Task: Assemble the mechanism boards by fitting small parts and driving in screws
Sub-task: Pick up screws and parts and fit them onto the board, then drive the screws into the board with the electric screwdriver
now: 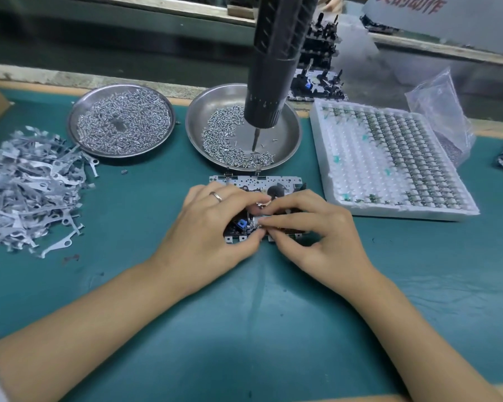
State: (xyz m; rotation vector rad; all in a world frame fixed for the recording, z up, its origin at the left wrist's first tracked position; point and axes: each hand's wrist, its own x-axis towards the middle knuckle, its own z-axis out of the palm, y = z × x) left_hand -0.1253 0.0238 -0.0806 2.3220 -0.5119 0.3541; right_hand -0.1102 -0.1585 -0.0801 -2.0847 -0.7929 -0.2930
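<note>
On the green table (128, 285), the left hand (215, 227) and right hand (311, 227) meet over the mechanism board (256, 184), both pinching a small metal part (262, 220) at its middle. Left lies a loose pile of grey metal levers (26, 187). Beyond the board, one steel dish (285, 134) holds scattered screws (224, 134), with the hanging screwdriver (273, 68) over it; another dish (73, 123) is filled with tiny springs (122, 123). To the right, a white foam tray (360, 210) carries rows of small parts.

Matt teal cloth mat (128, 285), shiny steel dishes (288, 134) of bright metal screws (218, 134), white foam tray (360, 210).
</note>
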